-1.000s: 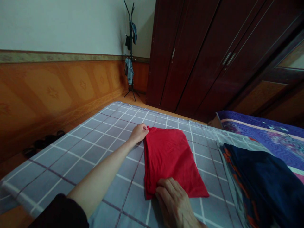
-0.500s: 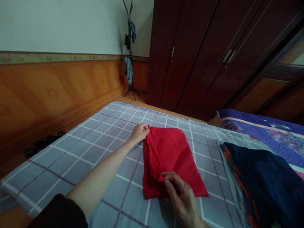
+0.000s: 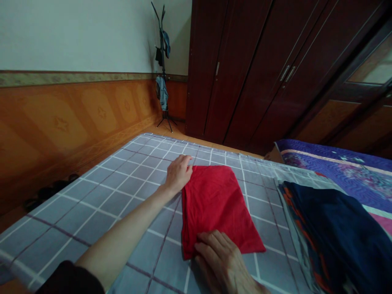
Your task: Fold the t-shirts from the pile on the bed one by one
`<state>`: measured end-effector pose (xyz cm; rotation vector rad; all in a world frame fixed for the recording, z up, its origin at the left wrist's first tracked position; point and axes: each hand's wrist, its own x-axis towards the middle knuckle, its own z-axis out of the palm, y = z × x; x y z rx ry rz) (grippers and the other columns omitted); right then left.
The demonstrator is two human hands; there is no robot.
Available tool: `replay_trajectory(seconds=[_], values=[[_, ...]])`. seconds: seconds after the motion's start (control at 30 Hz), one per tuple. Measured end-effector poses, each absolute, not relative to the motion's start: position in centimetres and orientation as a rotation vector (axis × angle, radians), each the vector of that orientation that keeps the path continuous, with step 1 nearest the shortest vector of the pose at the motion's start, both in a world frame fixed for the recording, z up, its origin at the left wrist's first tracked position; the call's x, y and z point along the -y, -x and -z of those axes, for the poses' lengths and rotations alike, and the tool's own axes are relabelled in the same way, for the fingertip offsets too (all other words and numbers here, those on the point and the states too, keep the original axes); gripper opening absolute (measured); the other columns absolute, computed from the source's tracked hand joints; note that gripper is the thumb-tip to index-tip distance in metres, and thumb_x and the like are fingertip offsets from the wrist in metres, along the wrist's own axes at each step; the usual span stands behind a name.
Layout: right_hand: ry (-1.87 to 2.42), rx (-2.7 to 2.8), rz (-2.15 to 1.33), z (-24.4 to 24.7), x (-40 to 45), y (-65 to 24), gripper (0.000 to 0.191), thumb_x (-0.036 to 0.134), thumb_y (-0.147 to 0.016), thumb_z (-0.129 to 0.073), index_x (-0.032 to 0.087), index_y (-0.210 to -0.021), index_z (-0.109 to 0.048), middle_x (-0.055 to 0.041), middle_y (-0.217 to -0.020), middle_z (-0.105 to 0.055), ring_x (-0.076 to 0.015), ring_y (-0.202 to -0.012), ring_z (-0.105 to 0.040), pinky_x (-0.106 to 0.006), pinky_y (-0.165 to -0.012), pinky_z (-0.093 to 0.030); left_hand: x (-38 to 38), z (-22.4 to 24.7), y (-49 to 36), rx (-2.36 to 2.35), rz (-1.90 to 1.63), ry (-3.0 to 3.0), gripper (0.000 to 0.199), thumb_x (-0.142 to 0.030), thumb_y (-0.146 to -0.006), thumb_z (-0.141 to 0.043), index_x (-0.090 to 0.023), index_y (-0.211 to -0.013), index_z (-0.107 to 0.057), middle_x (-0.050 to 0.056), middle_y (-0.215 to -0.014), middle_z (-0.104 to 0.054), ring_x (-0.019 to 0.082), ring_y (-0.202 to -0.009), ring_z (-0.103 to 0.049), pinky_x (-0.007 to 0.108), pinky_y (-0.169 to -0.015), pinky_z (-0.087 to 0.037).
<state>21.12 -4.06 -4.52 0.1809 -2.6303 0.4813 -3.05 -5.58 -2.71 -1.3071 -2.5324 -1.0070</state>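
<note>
A folded red cotton cloth (image 3: 220, 208) lies flat on the bed, its near edge wider than its far edge. My left hand (image 3: 178, 173) grips the cloth's far left corner, with the fingers curled over it. My right hand (image 3: 219, 261) lies across the near edge, with the fingers together on top of the fabric. The thumb of that hand is hidden. A dark sleeve covers my left arm near the bottom left.
The bed's grey checked sheet (image 3: 122, 212) runs to a far edge beside a wooden floor. A folded navy garment with orange trim (image 3: 333, 232) lies to the right, near a purple quilt (image 3: 343, 171). A dark wardrobe (image 3: 235, 69), a coat rack with hanging clothes (image 3: 162, 69) and dark shoes (image 3: 49, 192) stand beyond.
My right hand has come down from the fold in the cloth's middle and lies flat on the near edge. The crease there has gone. My left hand stays at the corner.
</note>
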Motion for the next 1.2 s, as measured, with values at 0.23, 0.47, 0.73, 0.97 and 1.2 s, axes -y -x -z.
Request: replay_trajectory(seconds=[0.23,0.47,0.73,0.97,1.2], values=[[0.27,2.676,-0.107,4.5,2.1,-21.3,0.017,0.009,-0.084,-0.048,0.02,-0.074,-0.057,-0.0027,-0.068,-0.059,-0.0168,-0.058,-0.051,-0.028,-0.053,-0.033,4.8,4.8,-0.4,2.37,0.477,2.023,0.055,-0.048,-0.093,-0.04,-0.018,-0.138,-0.04,0.011,-0.148,-0.035,0.03,-0.139,-0.023,0.05,-0.112,-0.018],[0.587,2.957,0.106,2.3,0.7,-21.8,0.019,0.009,-0.081,-0.055,0.021,-0.067,-0.061,-0.0032,-0.066,-0.064,-0.0174,-0.058,-0.058,-0.029,-0.048,-0.019,5.3,4.8,-0.4,2.449,0.34,2.068,0.071,-0.064,-0.089,-0.031,-0.021,-0.146,-0.027,0.013,-0.153,-0.021,0.033,-0.141,-0.01,0.054,-0.113,-0.012],[0.658,3.145,0.251,0.2,-1.4,-22.8,0.02,0.021,-0.084,-0.056,0.018,-0.066,-0.064,-0.0068,-0.066,-0.067,-0.0199,-0.064,-0.064,-0.026,-0.051,-0.03,5.2,5.1,-1.0,2.465,0.329,2.097,0.073,-0.067,-0.088,-0.025,-0.022,-0.146,-0.028,0.01,-0.153,-0.02,0.034,-0.141,-0.01,0.055,-0.112,-0.012],[0.77,3.208,0.261,-0.7,-1.5,-23.2,0.02,0.021,-0.085,-0.055,0.016,-0.07,-0.067,-0.0102,-0.069,-0.068,-0.0217,-0.067,-0.065,-0.026,-0.054,-0.034,5.3,4.8,-1.6,2.295,0.311,2.217,0.059,-0.057,-0.093,-0.03,-0.025,-0.143,-0.033,0.006,-0.15,-0.032,0.029,-0.139,-0.022,0.053,-0.112,-0.018],[0.62,2.957,0.156,3.1,-0.8,-24.4,0.01,0.011,-0.083,-0.054,0.018,-0.08,-0.061,-0.0063,-0.082,-0.064,-0.0198,-0.077,-0.059,-0.029,-0.057,-0.03,1.0,1.9,-3.2,1.994,0.351,2.369,0.046,-0.015,-0.091,-0.038,-0.023,-0.135,-0.043,0.004,-0.146,-0.039,0.022,-0.138,-0.027,0.048,-0.114,-0.016]])
